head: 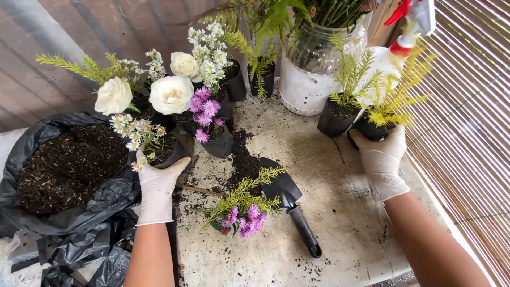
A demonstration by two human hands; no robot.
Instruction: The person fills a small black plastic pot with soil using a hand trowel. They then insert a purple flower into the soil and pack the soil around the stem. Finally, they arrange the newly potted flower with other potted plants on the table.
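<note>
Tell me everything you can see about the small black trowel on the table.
The trowel is a small hand tool, all black, seemingly plastic. It has a broad scoop blade, dusted with soil, and a thick ribbed handle. It lies flat on the pale table, blade toward the pots and handle toward the person. No hand touches it. The green sprig of a loose cutting with purple flowers lies against the blade's left edge, and spilled soil sits just beyond the blade.

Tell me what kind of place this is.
Probably a home potting spot on a porch or balcony. A soil-strewn work table holds small black nursery pots, one gripped by the left hand and one by the right hand. An open bag of potting soil, a hand trowel and a reed blind support this.
</note>
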